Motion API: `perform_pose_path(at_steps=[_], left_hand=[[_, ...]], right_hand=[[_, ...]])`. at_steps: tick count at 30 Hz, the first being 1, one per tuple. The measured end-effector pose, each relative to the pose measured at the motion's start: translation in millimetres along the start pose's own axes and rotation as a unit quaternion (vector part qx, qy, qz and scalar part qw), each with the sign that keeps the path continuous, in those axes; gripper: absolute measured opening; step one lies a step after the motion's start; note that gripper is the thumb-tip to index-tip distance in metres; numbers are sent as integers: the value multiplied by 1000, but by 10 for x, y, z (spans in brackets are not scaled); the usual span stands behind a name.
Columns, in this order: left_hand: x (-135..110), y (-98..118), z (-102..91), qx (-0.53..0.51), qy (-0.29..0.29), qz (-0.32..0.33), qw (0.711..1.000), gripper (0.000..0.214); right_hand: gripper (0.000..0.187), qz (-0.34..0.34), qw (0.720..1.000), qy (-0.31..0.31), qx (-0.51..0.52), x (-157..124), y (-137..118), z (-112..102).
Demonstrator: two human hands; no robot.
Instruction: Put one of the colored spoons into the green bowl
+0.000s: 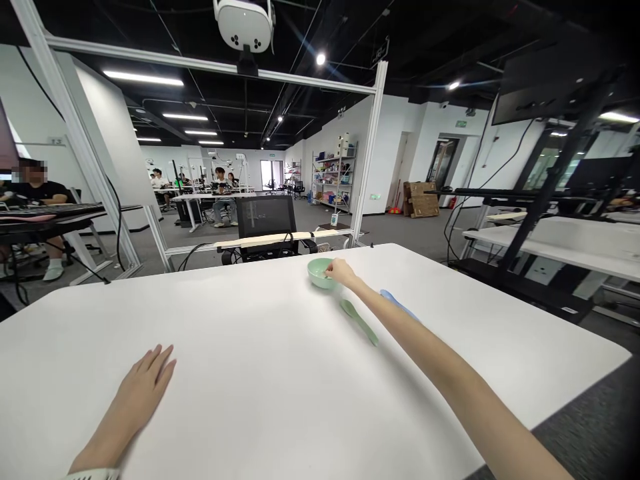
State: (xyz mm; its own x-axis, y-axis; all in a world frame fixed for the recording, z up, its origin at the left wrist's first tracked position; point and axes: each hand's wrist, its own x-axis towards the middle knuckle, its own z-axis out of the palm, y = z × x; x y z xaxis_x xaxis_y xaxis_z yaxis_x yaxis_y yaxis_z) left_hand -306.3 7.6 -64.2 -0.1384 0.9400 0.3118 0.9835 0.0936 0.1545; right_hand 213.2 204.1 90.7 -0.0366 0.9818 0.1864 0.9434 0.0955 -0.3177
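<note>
A small light green bowl (319,275) stands near the far edge of the white table (240,373). My right hand (344,272) reaches far out to it and covers its right side. The fingers are closed in a pinch, with the tips over the bowl's inside; what is between them is too small to tell. A green spoon (359,322) lies on the table just left of my right forearm. Beyond that forearm lies a blue spoon (397,303), its lower end hidden by the arm. My left hand (145,383) rests flat at the near left, fingers stretched out, holding nothing.
A metal frame (369,160) rises past the table's far edge and carries a white device (245,25) overhead. An office chair (267,217) stands behind the table. At the left a person (37,190) sits by a dark desk. Shelves (334,177) stand farther back.
</note>
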Motion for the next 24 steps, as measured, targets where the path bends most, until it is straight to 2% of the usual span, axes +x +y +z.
perform_pose_path(at_steps=[6,9,12,14,18,21,24], left_hand=[[-23,27,-18,0,-1,-11,1000,77],[-23,46,-35,-5,7,2,1000,76],[-12,28,-25,-5,12,9,1000,75],[-3,4,-3,-2,13,14,1000,75],[7,-19,38,3,10,4,1000,81],[3,5,29,3,-1,-5,1000,84],[-3,32,-1,0,-9,-10,1000,85]], right_hand=[[27,17,999,26,-37,-56,104,-37],[36,-5,998,67,-18,-183,307,-101],[40,-34,993,108,20,-410,626,-68],[42,-53,992,107,30,-614,859,24],[45,-83,994,60,41,-1034,1227,280],[44,-97,993,36,61,-1235,1349,417],[43,-93,993,36,69,-1301,1377,458]])
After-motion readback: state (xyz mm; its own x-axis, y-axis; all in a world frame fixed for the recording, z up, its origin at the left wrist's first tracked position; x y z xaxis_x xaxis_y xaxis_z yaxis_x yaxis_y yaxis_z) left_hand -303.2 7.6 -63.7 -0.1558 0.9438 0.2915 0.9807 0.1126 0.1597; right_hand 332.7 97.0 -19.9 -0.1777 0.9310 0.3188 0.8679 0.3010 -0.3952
